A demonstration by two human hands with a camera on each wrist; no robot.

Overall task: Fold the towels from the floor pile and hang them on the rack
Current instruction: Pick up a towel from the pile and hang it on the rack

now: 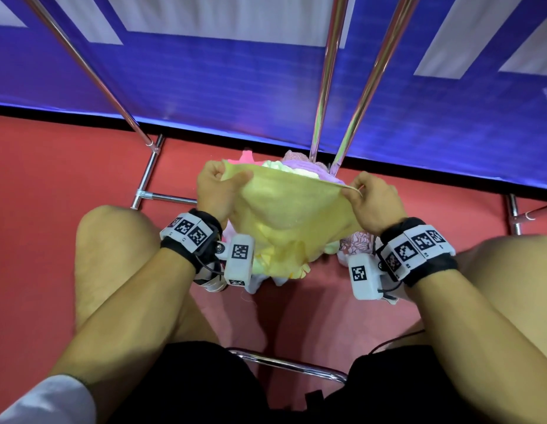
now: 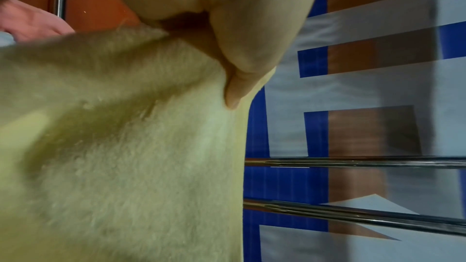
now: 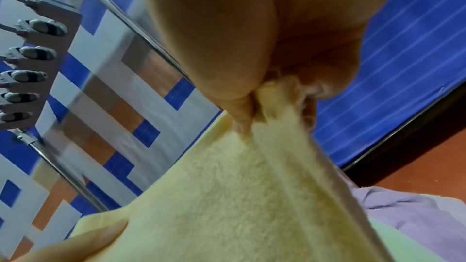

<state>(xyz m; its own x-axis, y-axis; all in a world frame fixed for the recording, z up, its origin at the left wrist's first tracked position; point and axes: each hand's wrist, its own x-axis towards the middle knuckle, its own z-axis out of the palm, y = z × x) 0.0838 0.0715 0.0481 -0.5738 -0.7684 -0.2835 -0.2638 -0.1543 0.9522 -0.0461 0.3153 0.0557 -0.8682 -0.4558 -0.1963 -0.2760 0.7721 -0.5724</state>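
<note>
Yellow terry cloth stretches between both hands — the left hand (image 1: 215, 191) pinches one top corner of the towel (image 1: 284, 221), the right hand (image 1: 374, 200) pinches the other, so its top edge runs side to side and the rest sags toward the pile (image 1: 299, 165) of pastel towels on the red floor (image 1: 67, 166). Neither hand is nearer. Chrome bars of the rack (image 1: 328, 75) rise just beyond — before a blue and white wall.
</note>
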